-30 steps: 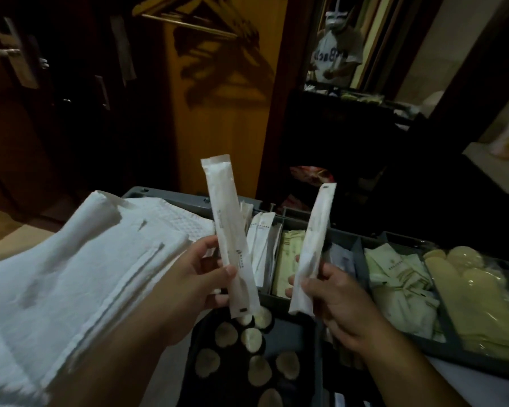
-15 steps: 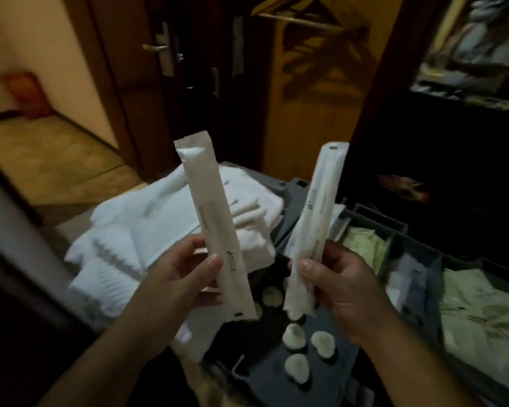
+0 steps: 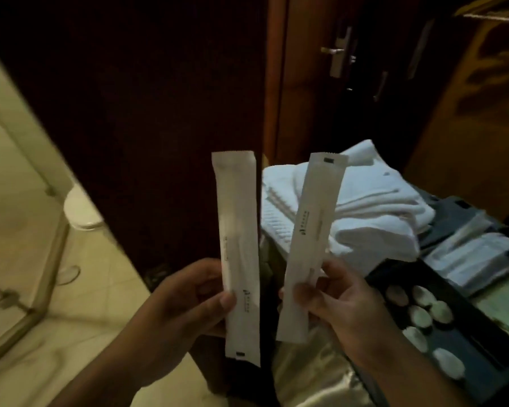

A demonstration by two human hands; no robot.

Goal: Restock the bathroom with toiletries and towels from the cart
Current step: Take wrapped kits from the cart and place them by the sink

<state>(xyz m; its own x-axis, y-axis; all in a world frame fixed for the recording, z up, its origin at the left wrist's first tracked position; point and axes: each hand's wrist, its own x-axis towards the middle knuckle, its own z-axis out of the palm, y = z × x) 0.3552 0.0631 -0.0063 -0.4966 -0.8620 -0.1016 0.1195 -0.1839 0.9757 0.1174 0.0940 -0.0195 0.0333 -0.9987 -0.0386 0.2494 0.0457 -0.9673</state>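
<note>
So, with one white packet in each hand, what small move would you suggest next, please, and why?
Probably carry both packets left into the bathroom. The left hand grips the upright packet, the right hand the tilted packet; the towels and cart lie to the right, while the tiled floor and toilet show at the left.

matt white paper sachets (image 3: pixel 239 230), ribbed white cloth towels (image 3: pixel 373 207), glossy wooden door (image 3: pixel 312 83), polished tiled floor (image 3: pixel 27 230)

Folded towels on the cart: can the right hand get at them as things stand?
Probably not for a grip: the right hand pinches a white packet. The way itself looks free, as the folded towels lie just beyond it with nothing else between.
</note>
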